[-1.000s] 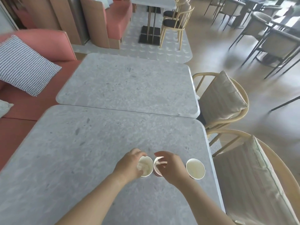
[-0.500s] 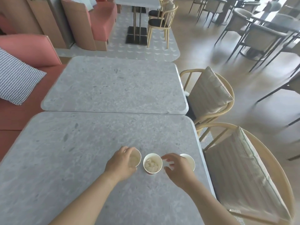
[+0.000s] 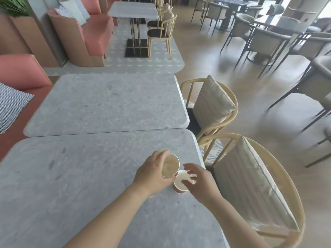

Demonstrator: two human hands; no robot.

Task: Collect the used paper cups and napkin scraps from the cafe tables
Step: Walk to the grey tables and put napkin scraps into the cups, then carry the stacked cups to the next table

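My left hand grips a paper cup by its side, tilted, with its empty beige inside facing me. It is held just above the near grey table, close to the right edge. Right beside and below it stands a second paper cup, white inside and reddish outside. My right hand hovers over this cup's mouth with fingers spread and thumb across the rim. I cannot tell whether it touches the cup. No other cup or napkin scrap shows.
A second grey table adjoins the near one at the far side. Two wooden chairs with beige cushions stand along the right edge. A pink bench with a checked pillow lies left. More tables and chairs fill the room behind.
My left hand has lifted and tilted its cup and carried it right, against the neighbouring cup. My right hand has drawn in over that cup. Only two cups show now instead of three.
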